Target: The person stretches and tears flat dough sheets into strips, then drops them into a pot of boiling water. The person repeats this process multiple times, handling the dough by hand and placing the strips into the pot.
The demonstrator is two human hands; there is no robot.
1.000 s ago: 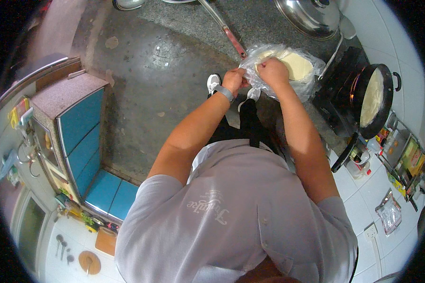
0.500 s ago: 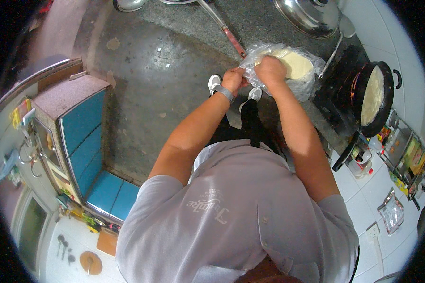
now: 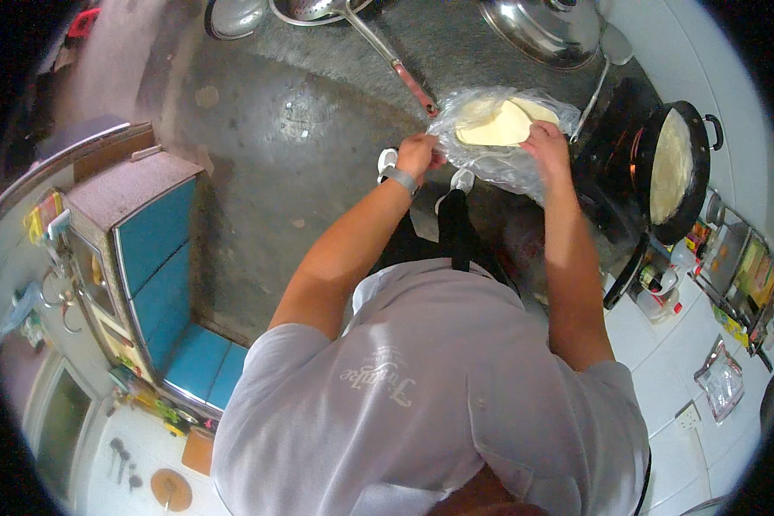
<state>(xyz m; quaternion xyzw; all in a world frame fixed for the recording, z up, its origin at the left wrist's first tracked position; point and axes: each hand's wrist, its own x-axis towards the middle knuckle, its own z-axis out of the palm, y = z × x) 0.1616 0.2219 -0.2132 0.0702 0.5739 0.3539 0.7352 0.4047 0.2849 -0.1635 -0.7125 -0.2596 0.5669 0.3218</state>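
Upper right of the frame: both hands were pinched shut on a crinkly clear plastic bag [image 3: 499,142] of pale round flatbreads, left hand [image 3: 419,155] at its left edge, right hand [image 3: 549,144] on the right (black round pan [image 3: 672,172] just beside). Best to peel the plastic slowly so the dough doesn't tear, I'd say.

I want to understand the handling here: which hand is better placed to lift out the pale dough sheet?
Probably the right hand: it rests beside the dough sheet, while the left hand grips the clear plastic bag at its edge.
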